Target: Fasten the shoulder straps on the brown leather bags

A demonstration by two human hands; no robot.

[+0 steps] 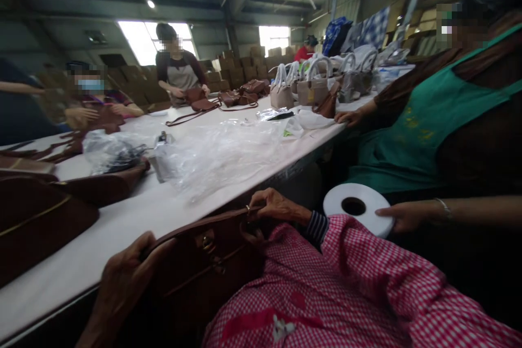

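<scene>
A brown handbag (196, 266) with a gold clasp rests upright against my lap, below the table's front edge. My left hand (128, 266) grips its top edge at the left end, the thumb on the near side. At the right end, my right hand (275, 209) has its fingers closed on the same rim, near a small metal ring. The bag's lower part is in dark shadow. Just right of my right forearm, a co-worker's hand (402, 217) holds a large white roll (367, 223) with a dark core.
The long white table (163, 201) carries clear plastic bags (228, 149), a metal dispenser-like object (161, 160) and brown bags (41, 217) at left. Beige handbags (312, 89) stand further back. A co-worker in a green apron (424, 125) is close on my right; others work across the table.
</scene>
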